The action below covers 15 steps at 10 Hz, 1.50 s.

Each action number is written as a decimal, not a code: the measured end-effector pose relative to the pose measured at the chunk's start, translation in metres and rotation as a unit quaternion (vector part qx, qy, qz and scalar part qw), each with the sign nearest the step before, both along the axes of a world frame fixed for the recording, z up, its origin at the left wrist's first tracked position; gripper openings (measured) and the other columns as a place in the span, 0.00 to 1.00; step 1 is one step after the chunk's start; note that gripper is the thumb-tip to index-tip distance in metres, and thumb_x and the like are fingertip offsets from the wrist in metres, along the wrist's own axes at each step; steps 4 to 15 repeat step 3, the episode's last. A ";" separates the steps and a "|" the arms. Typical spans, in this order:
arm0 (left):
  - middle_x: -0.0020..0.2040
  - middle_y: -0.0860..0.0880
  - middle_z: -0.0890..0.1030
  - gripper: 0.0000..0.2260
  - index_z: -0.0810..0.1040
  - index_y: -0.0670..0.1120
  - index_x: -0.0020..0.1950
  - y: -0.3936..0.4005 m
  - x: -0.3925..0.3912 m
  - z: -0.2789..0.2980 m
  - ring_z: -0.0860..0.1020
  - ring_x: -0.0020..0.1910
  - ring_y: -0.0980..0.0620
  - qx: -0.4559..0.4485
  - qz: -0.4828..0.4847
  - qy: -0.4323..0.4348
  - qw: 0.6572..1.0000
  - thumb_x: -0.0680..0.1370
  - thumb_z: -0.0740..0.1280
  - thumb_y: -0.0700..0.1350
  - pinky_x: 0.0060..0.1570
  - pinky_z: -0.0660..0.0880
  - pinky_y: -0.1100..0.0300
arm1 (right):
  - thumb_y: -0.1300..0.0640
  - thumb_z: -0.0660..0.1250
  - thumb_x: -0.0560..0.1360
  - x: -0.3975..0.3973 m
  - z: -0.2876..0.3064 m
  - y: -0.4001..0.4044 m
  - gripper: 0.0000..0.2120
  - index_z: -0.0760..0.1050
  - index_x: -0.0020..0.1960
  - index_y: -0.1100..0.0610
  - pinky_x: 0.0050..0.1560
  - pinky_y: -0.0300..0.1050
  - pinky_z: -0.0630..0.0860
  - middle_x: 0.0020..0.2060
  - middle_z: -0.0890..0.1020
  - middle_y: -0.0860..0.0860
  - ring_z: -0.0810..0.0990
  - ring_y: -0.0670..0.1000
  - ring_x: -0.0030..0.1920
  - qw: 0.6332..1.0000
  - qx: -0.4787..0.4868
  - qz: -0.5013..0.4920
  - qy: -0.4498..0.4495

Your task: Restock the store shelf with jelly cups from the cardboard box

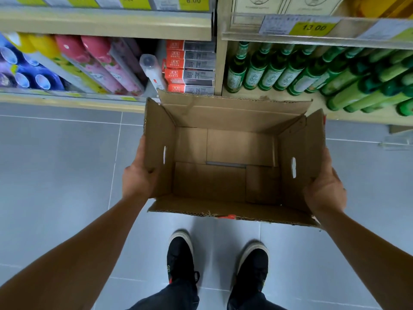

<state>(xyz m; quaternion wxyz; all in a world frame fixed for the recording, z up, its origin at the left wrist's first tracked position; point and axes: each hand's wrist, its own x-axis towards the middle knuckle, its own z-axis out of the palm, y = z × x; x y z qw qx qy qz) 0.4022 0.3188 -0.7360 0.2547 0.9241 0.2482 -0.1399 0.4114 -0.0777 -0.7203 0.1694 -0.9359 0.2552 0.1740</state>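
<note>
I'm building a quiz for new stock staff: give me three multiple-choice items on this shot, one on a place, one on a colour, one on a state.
1. Where are the bottles?
A. shelf, right of the box
B. in the box
C. on the floor

2. What colour are they?
A. red
B. green
C. blue

3. What is in the box?
A. jelly cups
B. bottles
C. nothing

Key: 1 A, they stand on the shelf beyond the box's right side. 2 B, green glass and caps. 3 C, its bare bottom shows while the left hand and right hand hold its sides.

Fingers of both hands are hidden behind the cardboard box [225, 175] walls.
</note>
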 end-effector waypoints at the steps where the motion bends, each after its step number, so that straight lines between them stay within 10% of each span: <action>1: 0.60 0.45 0.81 0.36 0.47 0.66 0.77 -0.012 -0.004 0.018 0.80 0.52 0.36 -0.042 0.006 0.057 0.997 0.78 0.67 0.55 0.53 0.78 0.47 | 0.54 0.68 0.74 -0.001 0.015 0.012 0.45 0.40 0.78 0.40 0.61 0.63 0.73 0.72 0.65 0.57 0.71 0.67 0.65 0.998 0.018 0.039 0.052; 3: 0.56 0.50 0.77 0.35 0.55 0.59 0.77 -0.031 -0.030 0.118 0.78 0.48 0.44 -0.077 -0.008 0.090 0.993 0.76 0.70 0.49 0.36 0.74 0.60 | 0.50 0.71 0.72 -0.021 0.106 0.058 0.45 0.46 0.79 0.46 0.71 0.62 0.65 0.78 0.55 0.55 0.59 0.64 0.74 0.988 0.035 0.105 0.105; 15: 0.56 0.50 0.77 0.35 0.55 0.59 0.77 -0.031 -0.030 0.118 0.78 0.48 0.44 -0.077 -0.008 0.090 0.993 0.76 0.70 0.49 0.36 0.74 0.60 | 0.50 0.71 0.72 -0.021 0.106 0.058 0.45 0.46 0.79 0.46 0.71 0.62 0.65 0.78 0.55 0.55 0.59 0.64 0.74 0.988 0.035 0.105 0.105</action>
